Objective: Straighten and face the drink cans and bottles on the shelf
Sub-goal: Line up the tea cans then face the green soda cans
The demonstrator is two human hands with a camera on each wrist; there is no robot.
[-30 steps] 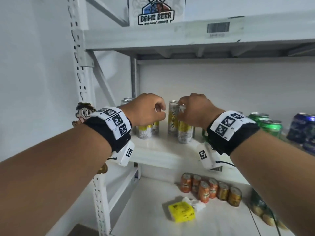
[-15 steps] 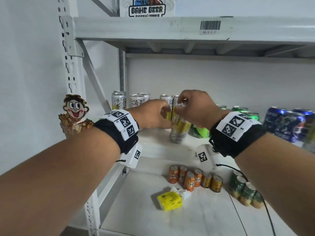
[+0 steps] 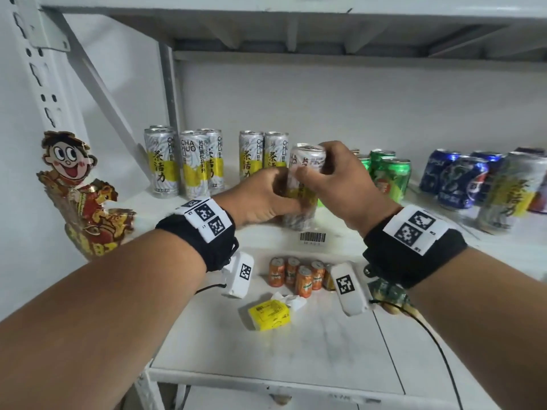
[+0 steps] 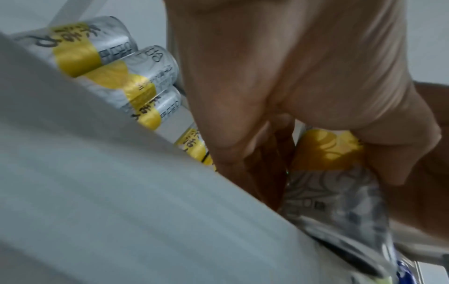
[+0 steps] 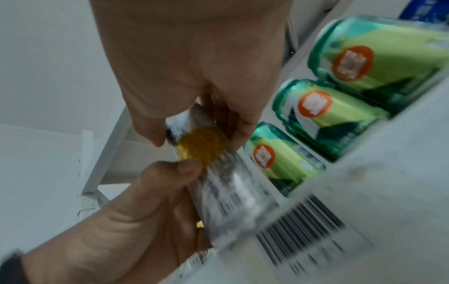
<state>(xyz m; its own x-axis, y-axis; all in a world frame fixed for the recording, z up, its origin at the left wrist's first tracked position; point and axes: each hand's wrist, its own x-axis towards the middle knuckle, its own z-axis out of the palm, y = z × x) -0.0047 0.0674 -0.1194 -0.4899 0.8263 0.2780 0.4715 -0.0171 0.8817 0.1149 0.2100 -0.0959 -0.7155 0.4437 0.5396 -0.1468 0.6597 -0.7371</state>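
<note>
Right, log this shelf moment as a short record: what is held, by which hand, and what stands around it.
held item: silver-and-yellow tea can, at the front edge of the middle shelf
left hand: grip on the can's lower body
right hand: grip on the can's upper body
left neighbours: matching tea cans, upright
right neighbours: green cans, then blue cans
lower shelf: orange cans, yellow packet

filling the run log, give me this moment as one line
both hands grip one tea can | left hand low | right hand near top | can at shelf front, green cans right
</note>
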